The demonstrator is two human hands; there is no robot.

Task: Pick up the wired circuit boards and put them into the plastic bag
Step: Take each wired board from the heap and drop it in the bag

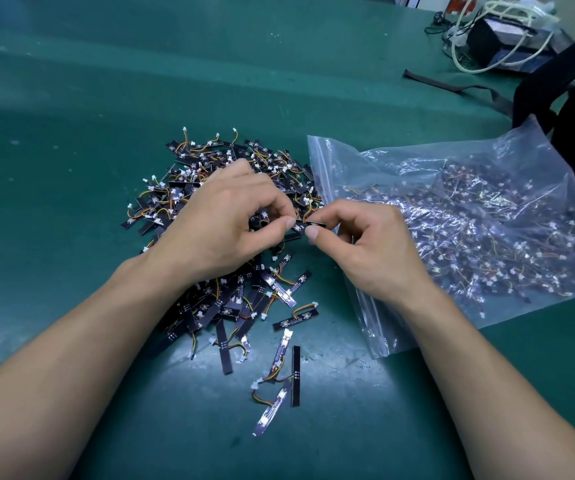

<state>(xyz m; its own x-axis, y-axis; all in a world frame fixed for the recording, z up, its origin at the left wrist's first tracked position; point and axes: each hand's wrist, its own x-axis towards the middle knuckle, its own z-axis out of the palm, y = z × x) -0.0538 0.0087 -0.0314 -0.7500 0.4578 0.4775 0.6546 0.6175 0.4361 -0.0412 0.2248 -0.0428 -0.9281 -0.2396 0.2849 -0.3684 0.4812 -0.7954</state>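
Head view, sorting wired circuit boards at a bench. The left hand (223, 220) and right hand (365, 244) meet above the middle of the green table (88, 140), each with thumb and forefinger closed in a pinch on the same held board (310, 224) — a short black strip. The remaining fingers of both hands are curled inward. Whether a second strip lies against the first in the pinch cannot be told.

The held board sits just above the right edge of the loose pile (230, 303), a dense heap of black strips with orange and yellow wires and white plugs, spread under and around the left hand. A few stray boards (295, 375) lie apart from the heap, nearer the person.

The plastic bag (400, 157) lies flat to the right of the pile, its zip edge facing the heap and just beside the pinched board; the right wrist rests over that edge. Many wired boards show through the clear film — mostly toward the bag's far side.

At the far right corner stand a dark box (486, 43) looped with white cables (466, 64), and a black strap (452, 85) lies on the table.
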